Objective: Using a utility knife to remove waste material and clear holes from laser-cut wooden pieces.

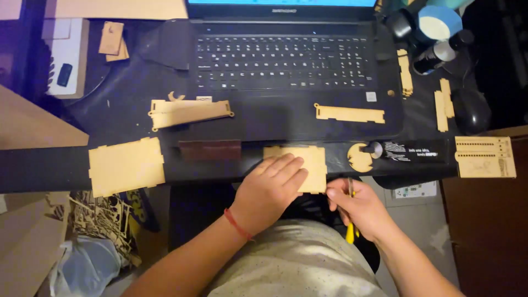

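My left hand lies flat, fingers together, pressing a pale wooden laser-cut panel against the front edge of the black desk. Just right of the panel, my right hand is closed around a thin tool with a yellow handle; its metal tip points up toward the panel's lower right corner. A red thread band circles my left wrist.
A black laptop sits behind. Scattered around are more wooden parts: a square panel, long strips, a round piece, a slotted plate. A black glue tube, mouse and bottles stand right.
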